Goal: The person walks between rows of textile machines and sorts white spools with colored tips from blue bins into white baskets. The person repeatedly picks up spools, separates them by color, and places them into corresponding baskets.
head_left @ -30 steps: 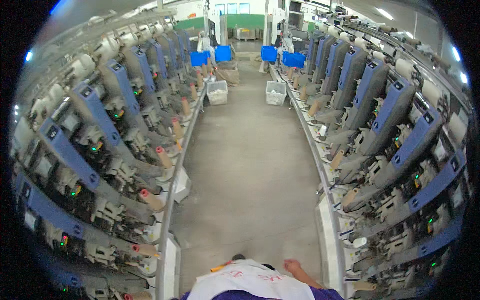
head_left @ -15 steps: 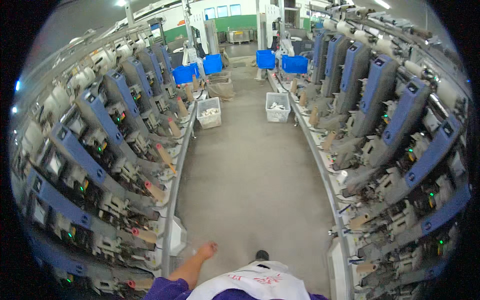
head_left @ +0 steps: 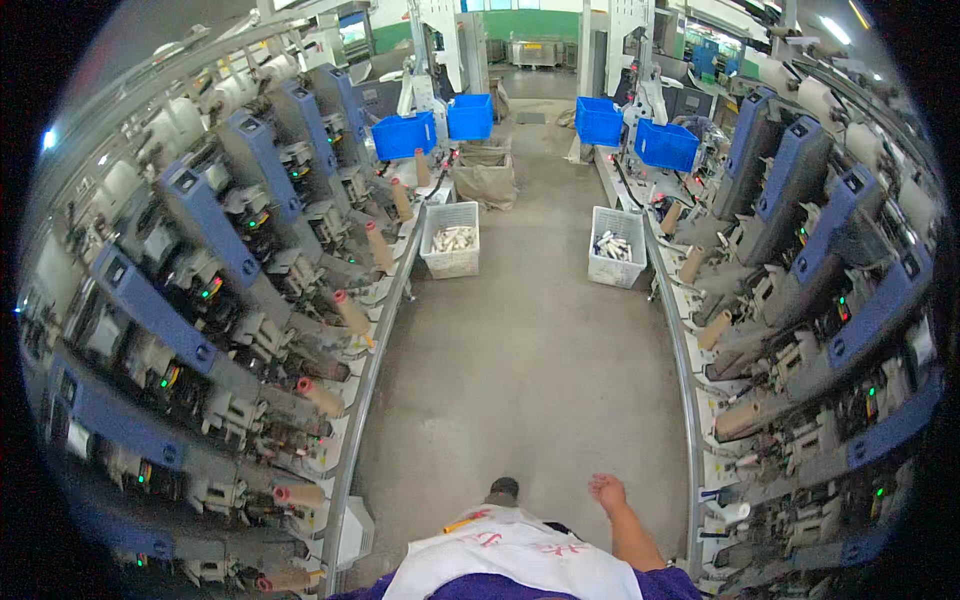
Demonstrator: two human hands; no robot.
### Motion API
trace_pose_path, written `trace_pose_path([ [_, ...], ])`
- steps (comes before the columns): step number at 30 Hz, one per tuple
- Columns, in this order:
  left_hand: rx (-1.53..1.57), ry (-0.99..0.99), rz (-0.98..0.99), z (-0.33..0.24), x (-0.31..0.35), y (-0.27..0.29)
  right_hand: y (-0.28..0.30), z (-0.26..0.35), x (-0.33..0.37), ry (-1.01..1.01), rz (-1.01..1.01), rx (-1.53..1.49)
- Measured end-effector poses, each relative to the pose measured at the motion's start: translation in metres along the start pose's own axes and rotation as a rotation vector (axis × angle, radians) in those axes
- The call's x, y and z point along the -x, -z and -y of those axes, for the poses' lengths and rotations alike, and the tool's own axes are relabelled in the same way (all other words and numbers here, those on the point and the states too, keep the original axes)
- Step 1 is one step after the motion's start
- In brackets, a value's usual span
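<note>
Over the grey floor, low and right of the middle, is my right hand [head_left: 607,491], with its fingers loosely bent and a little apart. Nothing shows in it, and it touches nothing. The closest things to it are the floor [head_left: 530,400] and the right-hand machine row's metal rail [head_left: 690,420]. My left hand is out of view. A white apron with red marks [head_left: 510,550] covers my front over purple clothing, and one dark shoe [head_left: 505,487] shows beyond it.
Machines with blue panels [head_left: 210,220] line both sides, with yarn cones [head_left: 350,312] along their rails. White crates of pale spools stand at left [head_left: 450,265] and right [head_left: 615,273]. Farther off are blue bins [head_left: 667,147] and a tan cloth-sided container [head_left: 486,185].
I have moved forward along the aisle; the crates and bins look nearer. My left hand has left the view, and my right hand has come into it.
</note>
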State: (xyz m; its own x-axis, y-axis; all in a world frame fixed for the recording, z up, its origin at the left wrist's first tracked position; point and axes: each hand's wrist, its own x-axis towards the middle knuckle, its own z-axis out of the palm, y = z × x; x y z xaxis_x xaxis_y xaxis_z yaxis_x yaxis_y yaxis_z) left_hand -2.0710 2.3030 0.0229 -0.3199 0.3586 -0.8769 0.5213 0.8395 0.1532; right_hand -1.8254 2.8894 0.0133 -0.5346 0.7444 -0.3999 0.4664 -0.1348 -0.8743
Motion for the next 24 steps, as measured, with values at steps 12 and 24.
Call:
trace_pose_path([
  [12,0.206,-0.496,-0.77,-0.326,-0.277,0.6,0.146,-0.031,-0.112,-0.525,0.073,0.603],
  [24,-0.122,-0.357,-0.159,-0.313,-0.447,0.653,0.15,0.264,-0.668,-0.398,-0.133,-0.846],
])
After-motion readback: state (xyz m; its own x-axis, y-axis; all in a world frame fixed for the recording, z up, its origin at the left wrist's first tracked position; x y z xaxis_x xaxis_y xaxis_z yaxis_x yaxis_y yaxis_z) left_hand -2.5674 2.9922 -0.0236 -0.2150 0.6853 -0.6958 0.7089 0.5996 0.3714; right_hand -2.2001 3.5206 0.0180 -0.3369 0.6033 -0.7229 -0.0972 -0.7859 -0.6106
